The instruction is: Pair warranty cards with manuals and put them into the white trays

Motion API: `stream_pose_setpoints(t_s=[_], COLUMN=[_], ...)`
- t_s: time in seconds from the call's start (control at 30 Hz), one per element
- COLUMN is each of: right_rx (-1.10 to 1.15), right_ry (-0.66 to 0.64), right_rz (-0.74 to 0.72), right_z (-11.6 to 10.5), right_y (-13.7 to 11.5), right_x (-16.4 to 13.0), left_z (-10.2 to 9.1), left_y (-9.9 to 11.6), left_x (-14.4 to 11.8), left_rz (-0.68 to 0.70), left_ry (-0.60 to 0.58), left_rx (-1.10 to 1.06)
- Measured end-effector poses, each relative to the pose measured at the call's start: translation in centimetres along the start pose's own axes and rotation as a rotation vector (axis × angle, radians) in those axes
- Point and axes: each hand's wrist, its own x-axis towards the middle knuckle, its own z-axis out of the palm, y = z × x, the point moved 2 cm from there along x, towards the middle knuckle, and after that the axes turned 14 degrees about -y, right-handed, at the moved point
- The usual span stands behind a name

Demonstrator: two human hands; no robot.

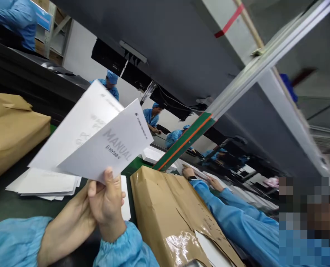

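Two white booklets are held up together before me. The front manual point(120, 142) has "MANUAL" and "HYTAB" printed in grey. Behind it, fanned out to the left, is a second white printed booklet point(78, 129), partly covered. My right hand point(107, 204) is closed at the manual's lower edge, with a thumb tip on its front. Pressed against it is my left hand point(80, 211), closed at the booklets' bottom edge, its fingers partly hidden. Below the booklets lies a stack of white papers point(46, 183); more white sheets point(125, 200) show behind my right hand.
An opened brown paper package point(165, 207) with white contents stands on my right. Another brown package point(12, 129) sits at left. A co-worker's blue sleeves point(231, 211) reach in from the right. A green post point(184, 142) rises beyond the package, under a grey overhead panel point(165, 48).
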Motion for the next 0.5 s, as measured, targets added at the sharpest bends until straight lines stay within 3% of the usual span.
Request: stream_pose_setpoints(t_s=[0.1,0.23,0.37,0.5], right_rx=[0.151,0.169,0.258,0.371], right_ry=[-0.026,0.088,0.215,0.214], right_rz=[-0.030,-0.010,0.000,0.025], right_z=[0.0,-0.8,-2.0,-2.5], right_y=[-0.1,0.0,0.1,0.0], right_x=[0.4,0.8,1.2,1.3], left_z=[0.6,0.5,0.4,0.0], left_y=[0.3,-2.0,-3.9,-4.2], left_x=[-0.2,-0.7,-1.2,-1.8], left_rz=[-0.083,-0.164,-0.220,-0.227], left_ry=[-0.077,-0.145,-0.191,-0.169], left_rx=[-0.281,-0.376,-0.203,0.044])
